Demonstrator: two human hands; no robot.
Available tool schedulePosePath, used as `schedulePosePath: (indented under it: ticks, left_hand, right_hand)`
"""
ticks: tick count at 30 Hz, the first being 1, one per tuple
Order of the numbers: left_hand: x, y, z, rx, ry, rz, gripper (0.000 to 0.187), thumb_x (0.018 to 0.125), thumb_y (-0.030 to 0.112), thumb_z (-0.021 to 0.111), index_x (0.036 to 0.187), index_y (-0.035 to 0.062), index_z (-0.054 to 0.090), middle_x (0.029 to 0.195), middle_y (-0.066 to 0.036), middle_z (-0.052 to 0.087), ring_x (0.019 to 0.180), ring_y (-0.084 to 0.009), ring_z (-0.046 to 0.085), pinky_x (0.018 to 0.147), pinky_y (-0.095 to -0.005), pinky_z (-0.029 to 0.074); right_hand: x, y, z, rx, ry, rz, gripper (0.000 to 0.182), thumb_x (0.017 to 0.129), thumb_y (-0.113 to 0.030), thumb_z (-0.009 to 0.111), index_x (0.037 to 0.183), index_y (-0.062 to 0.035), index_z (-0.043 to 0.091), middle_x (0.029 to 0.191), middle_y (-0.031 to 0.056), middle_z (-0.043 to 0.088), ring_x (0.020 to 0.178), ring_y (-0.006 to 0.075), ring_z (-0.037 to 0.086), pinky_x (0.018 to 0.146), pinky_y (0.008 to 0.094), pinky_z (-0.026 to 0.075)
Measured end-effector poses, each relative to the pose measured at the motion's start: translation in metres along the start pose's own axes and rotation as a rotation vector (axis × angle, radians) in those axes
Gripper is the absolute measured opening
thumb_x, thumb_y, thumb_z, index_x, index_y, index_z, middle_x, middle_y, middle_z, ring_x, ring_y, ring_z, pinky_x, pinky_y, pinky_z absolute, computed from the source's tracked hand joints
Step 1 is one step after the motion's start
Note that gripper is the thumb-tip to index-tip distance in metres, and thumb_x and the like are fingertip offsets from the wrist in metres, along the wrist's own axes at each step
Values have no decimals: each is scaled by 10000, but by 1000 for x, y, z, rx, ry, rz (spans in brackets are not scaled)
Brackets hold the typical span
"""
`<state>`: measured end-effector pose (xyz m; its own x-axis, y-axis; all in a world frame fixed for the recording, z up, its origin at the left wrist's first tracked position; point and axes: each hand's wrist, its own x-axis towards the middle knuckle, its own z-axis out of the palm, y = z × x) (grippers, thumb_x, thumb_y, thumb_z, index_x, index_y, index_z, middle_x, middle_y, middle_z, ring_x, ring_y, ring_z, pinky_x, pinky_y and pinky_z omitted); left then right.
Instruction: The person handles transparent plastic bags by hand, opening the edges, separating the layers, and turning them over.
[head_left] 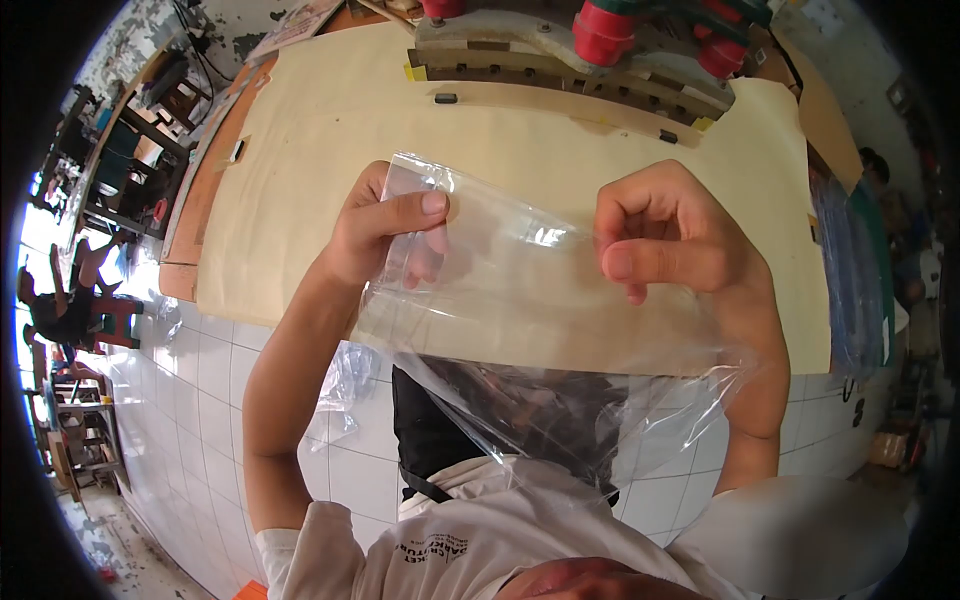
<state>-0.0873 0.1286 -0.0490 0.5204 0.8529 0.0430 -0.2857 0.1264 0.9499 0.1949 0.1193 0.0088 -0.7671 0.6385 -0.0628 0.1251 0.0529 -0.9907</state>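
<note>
A clear plastic bag (500,290) is stretched between my two hands, above the near edge of the work table. My left hand (385,225) grips its upper left corner, thumb in front and the other fingers behind, seen through the film. At the upper right edge, my right hand (670,235) pinches the film between thumb and curled fingers. The lower part of the bag hangs loose and creased in front of my shirt and dark trousers. Whether anything is inside the bag, I cannot make out; it looks see-through throughout.
Pale yellow sheeting (300,140) covers the table. At the far edge stands a heavy metal machine (520,50) with red parts. Stacked clear plastic (850,280) lies at the right edge. More loose plastic (345,385) is below, over the tiled floor. A person (65,300) sits far left.
</note>
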Motion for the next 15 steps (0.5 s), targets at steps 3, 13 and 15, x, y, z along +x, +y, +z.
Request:
schedulePosePath:
  ticks: [3, 13, 15]
  left_hand:
    - [0, 2, 1, 7, 13, 20, 314, 819, 185, 612, 587, -26, 616, 518, -66, 538, 368, -185, 528, 335, -285, 386]
    - [-1, -1, 5, 66, 110, 56, 224, 746, 223, 637, 698, 45, 510, 540, -16, 469, 368, -130, 437, 343, -260, 365]
    - [0, -2, 5, 80, 113, 50, 226, 745, 224, 635, 676, 45, 516, 545, -16, 479, 385, -126, 445, 368, -250, 367]
  right_hand:
    - [0, -2, -1, 26, 17, -1, 198, 868, -130, 622, 760, 34, 599, 630, 46, 582, 508, 101, 553, 466, 234, 428]
    - [3, 3, -7, 37, 95, 59, 212, 882, -136, 572, 781, 45, 621, 709, 64, 612, 551, 108, 551, 514, 254, 445]
    - [5, 4, -11, -6, 82, 71, 219, 878, -140, 574, 783, 50, 625, 703, 57, 608, 571, 111, 546, 538, 259, 444]
